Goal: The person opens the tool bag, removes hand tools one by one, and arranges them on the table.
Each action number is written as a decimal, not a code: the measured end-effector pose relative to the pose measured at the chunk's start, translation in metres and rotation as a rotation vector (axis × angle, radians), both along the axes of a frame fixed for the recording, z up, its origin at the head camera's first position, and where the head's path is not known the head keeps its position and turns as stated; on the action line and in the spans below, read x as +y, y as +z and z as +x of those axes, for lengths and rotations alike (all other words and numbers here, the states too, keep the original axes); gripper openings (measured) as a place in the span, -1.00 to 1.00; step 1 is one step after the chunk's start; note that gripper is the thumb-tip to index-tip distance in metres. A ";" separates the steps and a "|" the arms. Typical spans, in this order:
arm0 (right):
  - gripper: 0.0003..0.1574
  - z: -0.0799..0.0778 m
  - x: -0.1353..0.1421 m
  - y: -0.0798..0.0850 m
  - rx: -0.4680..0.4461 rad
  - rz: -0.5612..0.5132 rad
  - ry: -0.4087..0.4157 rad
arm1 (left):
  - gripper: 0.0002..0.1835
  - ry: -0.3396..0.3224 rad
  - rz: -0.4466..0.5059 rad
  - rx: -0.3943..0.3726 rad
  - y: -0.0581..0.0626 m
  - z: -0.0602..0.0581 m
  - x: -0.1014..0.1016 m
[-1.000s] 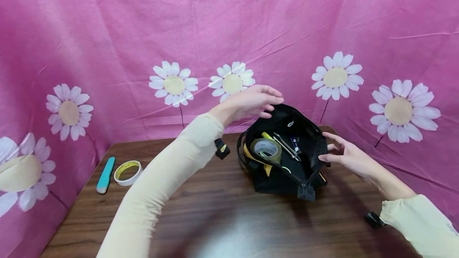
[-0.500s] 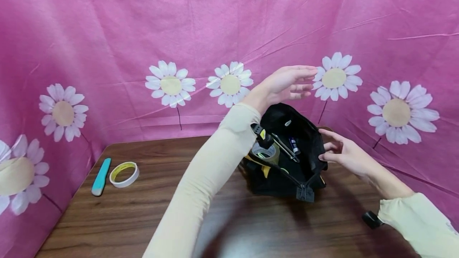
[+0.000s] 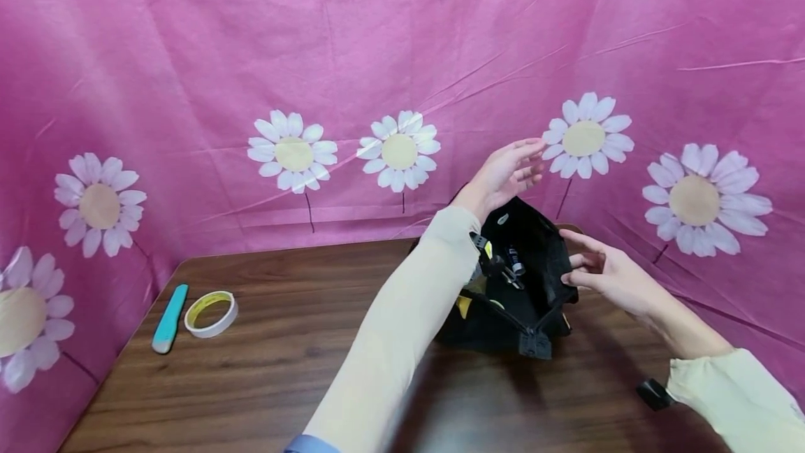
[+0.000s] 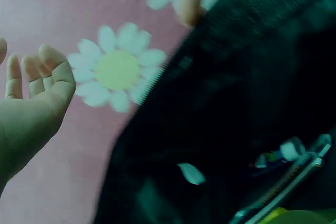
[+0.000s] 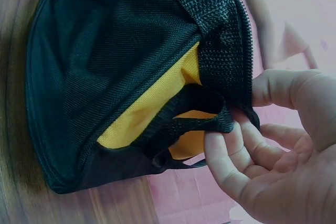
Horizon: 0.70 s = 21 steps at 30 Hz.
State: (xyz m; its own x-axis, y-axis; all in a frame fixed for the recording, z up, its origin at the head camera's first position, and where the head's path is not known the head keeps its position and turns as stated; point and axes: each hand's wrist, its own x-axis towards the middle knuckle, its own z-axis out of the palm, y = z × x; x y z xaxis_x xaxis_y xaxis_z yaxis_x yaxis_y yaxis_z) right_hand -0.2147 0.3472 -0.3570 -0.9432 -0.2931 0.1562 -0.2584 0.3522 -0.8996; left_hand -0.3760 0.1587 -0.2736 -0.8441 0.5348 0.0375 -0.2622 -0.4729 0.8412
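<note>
A black tool bag (image 3: pixel 541 250) with yellow side panels stands unzipped on the table. My right hand (image 3: pixel 606 271) pinches its right rim, with the thumb (image 5: pixel 275 87) at the zipper edge and fingers by a black strap loop (image 5: pixel 210 114). My left hand (image 3: pixel 506 177) is held over the bag's back rim, fingers loosely extended and holding nothing. Inside lie a small dark-blue tube with a pale cap (image 3: pixel 516 261) and a slim metal tool (image 4: pixel 286 187). My left sleeve and wrist camera cover most of a tape roll there.
At the table's left lie a turquoise-handled tool (image 3: pixel 170 320) and a white tape roll (image 3: pixel 212 314) with a yellow core. The brown wooden table (image 3: pixel 295 341) ends against a pink cloth (image 3: pixel 314 33) printed with daisies.
My left hand has travelled right from the bag's left rim, rising and then dipping slightly above the back rim. The right hand stays on the bag. The view has shifted a little.
</note>
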 end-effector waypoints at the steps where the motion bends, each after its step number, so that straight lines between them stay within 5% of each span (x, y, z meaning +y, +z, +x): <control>1: -0.11 0.000 0.001 0.000 -0.003 -0.020 0.006 | -0.96 0.011 0.014 -0.017 -0.006 -0.002 0.002; 12: -0.14 -0.001 -0.003 -0.001 -0.026 -0.074 0.037 | -0.87 0.131 -0.066 -0.072 -0.077 -0.019 -0.008; 16: -0.14 0.000 -0.004 -0.002 -0.017 -0.098 0.046 | -0.77 0.152 -0.132 -0.089 -0.089 -0.017 -0.006; 21: -0.13 0.002 -0.001 -0.002 -0.021 -0.096 0.029 | -0.70 0.101 -0.271 -0.110 -0.094 -0.012 0.003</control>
